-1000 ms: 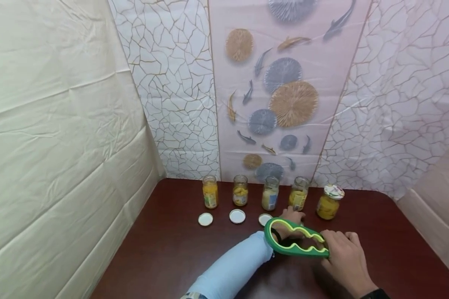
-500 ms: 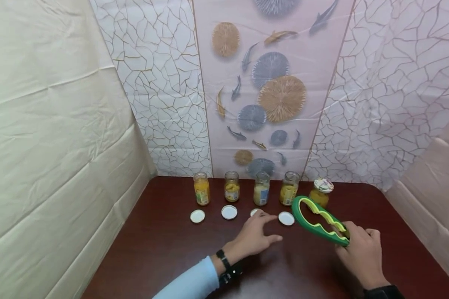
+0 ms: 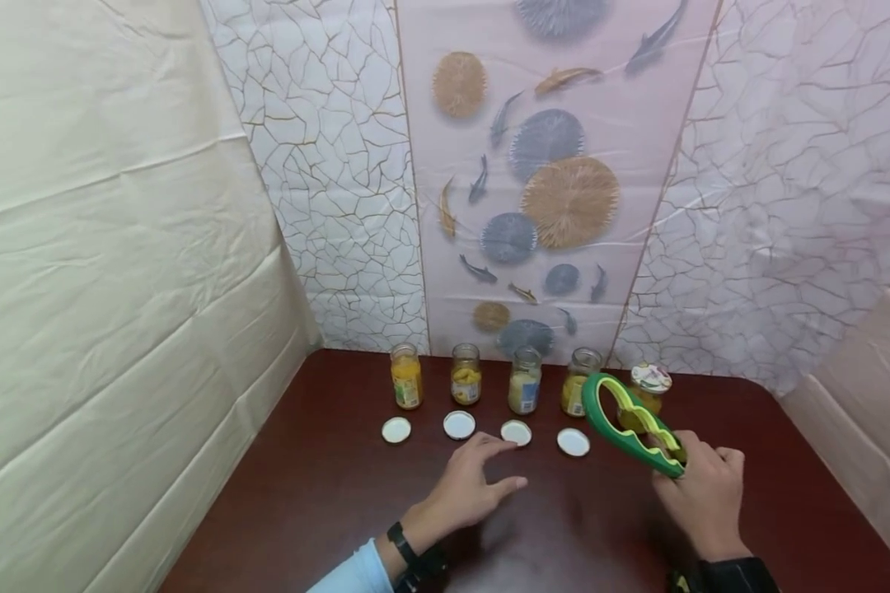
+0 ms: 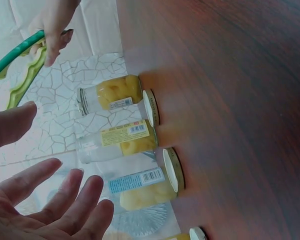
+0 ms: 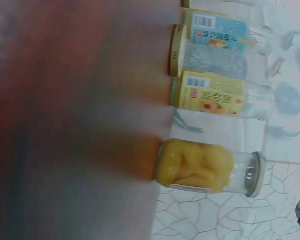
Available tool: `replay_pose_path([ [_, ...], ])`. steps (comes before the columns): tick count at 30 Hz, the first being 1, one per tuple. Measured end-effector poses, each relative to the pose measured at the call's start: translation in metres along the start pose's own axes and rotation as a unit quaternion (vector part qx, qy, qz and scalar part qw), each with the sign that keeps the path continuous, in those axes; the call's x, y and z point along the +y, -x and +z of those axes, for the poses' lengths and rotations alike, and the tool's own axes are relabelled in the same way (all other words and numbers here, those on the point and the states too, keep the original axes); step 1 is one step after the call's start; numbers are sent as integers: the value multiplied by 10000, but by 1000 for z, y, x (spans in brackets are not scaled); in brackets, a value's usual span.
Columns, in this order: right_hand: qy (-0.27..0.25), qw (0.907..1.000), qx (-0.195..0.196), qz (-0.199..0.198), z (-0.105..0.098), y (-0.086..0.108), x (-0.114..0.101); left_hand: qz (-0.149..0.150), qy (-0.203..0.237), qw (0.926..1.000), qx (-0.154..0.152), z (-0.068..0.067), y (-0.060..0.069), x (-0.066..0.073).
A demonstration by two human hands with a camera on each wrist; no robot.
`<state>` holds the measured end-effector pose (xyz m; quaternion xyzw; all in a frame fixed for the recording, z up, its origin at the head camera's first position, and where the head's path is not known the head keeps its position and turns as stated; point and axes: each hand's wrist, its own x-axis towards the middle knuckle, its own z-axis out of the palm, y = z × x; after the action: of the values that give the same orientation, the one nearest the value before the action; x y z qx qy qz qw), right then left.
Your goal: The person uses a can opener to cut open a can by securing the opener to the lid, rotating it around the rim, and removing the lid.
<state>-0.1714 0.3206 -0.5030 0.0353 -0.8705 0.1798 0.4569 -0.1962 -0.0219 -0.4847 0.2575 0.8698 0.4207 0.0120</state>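
My right hand (image 3: 704, 494) grips the handle end of a green jar opener (image 3: 638, 450) with a wavy yellow-green inner edge. Its looped end is raised near the lidded jar (image 5: 195, 167) of yellow fruit at the right, overlapping it in the head view. My left hand (image 3: 463, 486) hovers over the table, fingers spread and holding nothing, close to a white lid (image 3: 516, 433). In the left wrist view, the left fingers (image 4: 70, 200) are apart. Another upturned lid (image 3: 573, 442) lies before the fourth jar (image 3: 574, 394), whose mouth is uncovered.
Further uncovered fruit jars stand in a row along the back: an orange one (image 3: 406, 383), a yellow one (image 3: 466, 380) and a pale one (image 3: 524, 389). Lids (image 3: 396, 430) lie before them on the dark red table (image 3: 289, 502). A patterned wall covering (image 3: 341, 206) rises behind.
My left hand has drawn back leftward from in front of the fourth jar, uncovering a lid on the table there. My right hand has lifted the jar opener up and right, towards the lidded jar.
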Motion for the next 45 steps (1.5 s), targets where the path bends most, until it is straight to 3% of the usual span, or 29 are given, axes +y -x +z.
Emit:
replay_pose_path([
  [4,-134,9998,87,-95,4,-14,-5,-62,64,9999,59,-1,2,-3],
  [13,-594,9968,519,157,11,-45,-10,-14,289,9996,-5,4,0,-4],
  [22,-711,9960,537,84,25,-46,-11,52,376,9990,-217,13,-3,3],
  [31,-786,9953,546,136,21,-43,-7,67,551,9975,-439,25,-5,10],
  [36,-952,9927,546,507,18,-43,-8,87,577,9957,-721,32,-6,13],
  [42,-1217,9819,265,1424,10,-43,-15,174,527,9961,-687,39,-6,16],
  [45,-1283,9793,311,1536,6,-47,-17,182,460,9961,-726,45,-11,19],
])
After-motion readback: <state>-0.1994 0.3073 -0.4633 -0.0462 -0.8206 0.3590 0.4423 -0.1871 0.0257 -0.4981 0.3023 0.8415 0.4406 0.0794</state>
